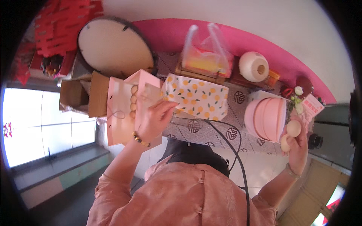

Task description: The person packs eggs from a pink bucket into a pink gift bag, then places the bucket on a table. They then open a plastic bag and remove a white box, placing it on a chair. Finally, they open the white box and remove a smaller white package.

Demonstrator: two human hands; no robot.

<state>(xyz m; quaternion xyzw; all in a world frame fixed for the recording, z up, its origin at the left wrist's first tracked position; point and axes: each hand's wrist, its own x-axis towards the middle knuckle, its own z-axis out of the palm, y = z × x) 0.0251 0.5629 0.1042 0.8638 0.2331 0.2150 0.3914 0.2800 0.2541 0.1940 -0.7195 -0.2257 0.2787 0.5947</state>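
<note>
My right hand (297,144) holds two pale, egg-like things, the upper one (293,128) resting above the lower one (285,143), beside a pink rounded container (263,120). Over the right side of an upright pink box or gift bag (115,131) is my left hand (161,114), its fingers bunched together and nothing visible in them; the palm side is hidden. A column of several brownish, egg-like things (133,106) shows at that box. Right of my left hand lies a white cloth or bag with an orange-fruit print (198,97).
An open cardboard box (99,94) stands left of the pink one. Behind are a large round framed panel (116,46), a plastic carrier bag (206,58) and a white round object (253,67). Flowers (298,99) stand at right. A black cable (226,138) crosses the patterned tablecloth's front edge.
</note>
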